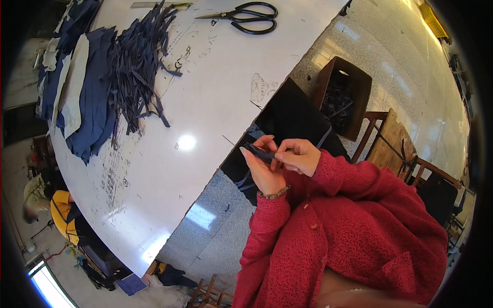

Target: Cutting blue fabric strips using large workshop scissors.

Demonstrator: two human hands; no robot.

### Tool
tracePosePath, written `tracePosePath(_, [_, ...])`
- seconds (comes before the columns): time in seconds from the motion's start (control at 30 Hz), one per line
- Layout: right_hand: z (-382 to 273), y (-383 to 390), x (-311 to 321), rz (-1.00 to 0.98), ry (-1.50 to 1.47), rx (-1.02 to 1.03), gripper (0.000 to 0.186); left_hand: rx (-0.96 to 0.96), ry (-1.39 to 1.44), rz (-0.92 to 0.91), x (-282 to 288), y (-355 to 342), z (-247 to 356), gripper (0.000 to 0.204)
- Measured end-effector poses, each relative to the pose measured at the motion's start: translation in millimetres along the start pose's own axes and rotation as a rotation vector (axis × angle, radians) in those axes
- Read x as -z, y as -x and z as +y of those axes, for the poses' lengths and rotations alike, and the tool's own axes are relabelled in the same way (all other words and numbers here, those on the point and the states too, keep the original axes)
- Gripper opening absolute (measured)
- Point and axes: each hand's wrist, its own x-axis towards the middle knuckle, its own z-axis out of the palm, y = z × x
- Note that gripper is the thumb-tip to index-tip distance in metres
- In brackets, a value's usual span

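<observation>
White bench fills most of the view, with folded navy cloth and a heap of navy strips at its far left, black scissors at the far edge. Off its near edge, the left hand and right hand both pinch one dark strip, its long axis running between them, tail hanging down-left.
</observation>
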Motion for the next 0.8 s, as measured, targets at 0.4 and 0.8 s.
tracePosePath(0.4, [-10.1, 10.1, -7.5, -0.089, -0.105, 0.037, 0.012, -0.079, -0.089, 0.016, 8.4, 0.3, -11.2, 0.036])
tracePosePath(0.8, [3.8, -7.4, -8.8, 0.029, 0.045, 0.119, 0.003, -0.118, -0.009, 0.057, 18.3, -3.2, -30.3, 0.031])
